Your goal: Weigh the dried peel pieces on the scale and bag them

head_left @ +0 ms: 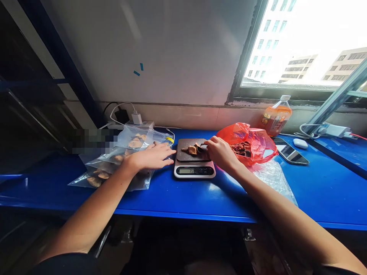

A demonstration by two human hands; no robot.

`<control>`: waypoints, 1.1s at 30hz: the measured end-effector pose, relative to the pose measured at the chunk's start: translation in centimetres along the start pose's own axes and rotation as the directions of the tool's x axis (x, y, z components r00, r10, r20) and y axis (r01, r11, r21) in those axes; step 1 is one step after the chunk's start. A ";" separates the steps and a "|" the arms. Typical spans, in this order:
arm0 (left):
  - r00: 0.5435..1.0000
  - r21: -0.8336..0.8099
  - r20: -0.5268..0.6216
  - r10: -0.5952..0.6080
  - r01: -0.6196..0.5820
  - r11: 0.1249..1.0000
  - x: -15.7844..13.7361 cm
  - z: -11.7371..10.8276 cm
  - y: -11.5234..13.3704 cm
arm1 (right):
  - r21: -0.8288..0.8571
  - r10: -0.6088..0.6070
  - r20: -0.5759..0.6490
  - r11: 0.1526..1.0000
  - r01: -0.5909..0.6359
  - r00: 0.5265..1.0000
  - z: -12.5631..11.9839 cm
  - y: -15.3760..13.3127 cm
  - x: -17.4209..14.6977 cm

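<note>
Partly hiding the scale [194, 170], right hand [220, 152] pinches a dried piece [200, 147]; left hand [150, 157] lies flat, released.

A scale [194, 170] sits on the blue table [177, 194]. The right hand [220, 152] pinches a dark piece [200, 148] over the scale's plate. Left of the scale, the left hand [150, 157] lies flat on clear bags [120, 160]. Right of the scale lies a red bag [246, 143].
</note>
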State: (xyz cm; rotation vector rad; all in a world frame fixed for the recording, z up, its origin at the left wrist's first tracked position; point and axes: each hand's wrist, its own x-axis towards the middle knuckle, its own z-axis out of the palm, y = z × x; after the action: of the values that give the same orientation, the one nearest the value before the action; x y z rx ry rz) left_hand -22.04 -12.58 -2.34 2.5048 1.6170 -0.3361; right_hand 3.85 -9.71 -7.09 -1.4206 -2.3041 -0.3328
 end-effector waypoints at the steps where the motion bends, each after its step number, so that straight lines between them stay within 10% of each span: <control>1: 1.000 -0.001 0.006 0.000 0.000 1.000 0.0 0.0 -0.1 | 0.009 -0.039 0.030 0.999 0.039 0.999 -0.1 -0.1 -0.2; 11: 1.000 -0.009 -0.006 0.018 -0.018 1.000 0.2 0.4 -0.7 | 0.165 -0.040 -0.143 0.984 0.064 0.989 -1.4 0.3 -1.6; 21: 0.861 -0.058 -0.474 0.181 -0.236 0.970 1.1 -0.3 0.3 | 0.317 0.077 -0.401 0.947 0.059 0.913 -2.4 1.0 -1.8; 33: 0.822 -0.026 -0.498 0.278 -0.334 0.942 1.7 0.9 1.1 | 0.281 0.090 -0.314 0.960 0.003 0.945 -3.0 1.0 -1.6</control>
State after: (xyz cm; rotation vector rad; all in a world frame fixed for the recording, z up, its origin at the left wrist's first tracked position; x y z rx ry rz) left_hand -20.42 -11.75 -3.66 2.8458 1.2672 0.4559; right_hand 5.99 -11.77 -5.20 -1.1771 -1.9602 -0.2009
